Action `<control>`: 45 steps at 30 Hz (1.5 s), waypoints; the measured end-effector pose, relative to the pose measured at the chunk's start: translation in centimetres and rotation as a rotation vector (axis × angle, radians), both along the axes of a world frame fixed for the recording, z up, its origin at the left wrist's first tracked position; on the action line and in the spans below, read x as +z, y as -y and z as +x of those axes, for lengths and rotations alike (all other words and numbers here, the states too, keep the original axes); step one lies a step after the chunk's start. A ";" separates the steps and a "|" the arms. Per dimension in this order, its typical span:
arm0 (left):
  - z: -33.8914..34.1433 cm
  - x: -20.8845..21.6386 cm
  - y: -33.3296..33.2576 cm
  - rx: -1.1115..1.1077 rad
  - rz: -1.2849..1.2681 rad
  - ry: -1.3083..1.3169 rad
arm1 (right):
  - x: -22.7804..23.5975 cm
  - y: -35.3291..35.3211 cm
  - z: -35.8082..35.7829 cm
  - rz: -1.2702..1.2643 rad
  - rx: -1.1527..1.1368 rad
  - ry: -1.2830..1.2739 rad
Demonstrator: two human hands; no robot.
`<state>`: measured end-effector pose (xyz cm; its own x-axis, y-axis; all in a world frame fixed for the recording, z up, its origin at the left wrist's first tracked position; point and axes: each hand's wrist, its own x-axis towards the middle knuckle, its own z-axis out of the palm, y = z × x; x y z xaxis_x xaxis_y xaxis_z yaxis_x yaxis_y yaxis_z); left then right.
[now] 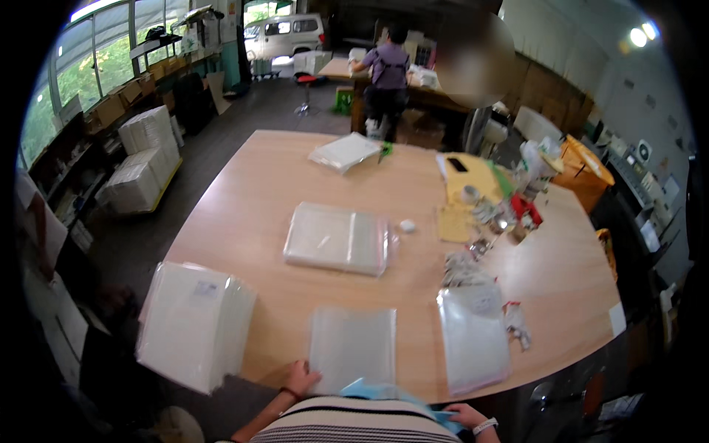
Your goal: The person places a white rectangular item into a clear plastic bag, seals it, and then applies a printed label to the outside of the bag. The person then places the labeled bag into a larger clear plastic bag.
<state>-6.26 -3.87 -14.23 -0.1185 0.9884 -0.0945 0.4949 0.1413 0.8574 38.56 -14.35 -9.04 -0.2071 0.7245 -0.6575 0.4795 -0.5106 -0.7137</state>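
Note:
My left hand [301,378] lies at the near left edge of a flat stack of clear plastic bags [353,343], its fingers against that edge. Low at the table's front edge, my right hand [465,415] has its fingers curled at a light blue thin sheet [443,419]. That sheet runs along the front of my striped top, which hides part of it. To the right of the stack lies a glossy pack of clear bags [474,340]. A tall wrapped white stack [196,321] stands on the left.
Farther in lie a wrapped pack of bags [336,240], a small white lump [407,226] and another white pack [345,152]. Yellow envelopes [473,181], a tape roll [470,194] and crumpled grey gloves [465,269] crowd the right. A person [388,70] works at a far table; another stands left.

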 end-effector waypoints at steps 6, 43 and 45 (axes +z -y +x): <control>-0.1 -0.3 -1.7 -0.012 -0.416 0.076 | -12.3 8.3 2.5 0.121 0.253 0.976; 1.7 -5.7 -1.9 -0.100 -0.112 0.362 | -0.3 -1.3 -1.7 0.421 0.701 0.855; 1.7 -2.9 -2.3 -0.113 -0.227 -0.217 | 6.8 -5.4 -5.8 0.602 0.544 1.014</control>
<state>-4.60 -1.62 -17.15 -0.0509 0.9532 -0.2979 0.6860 0.2502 0.6832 32.80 -8.99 -2.26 -0.1707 0.9398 -0.2959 0.9809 0.1906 0.0396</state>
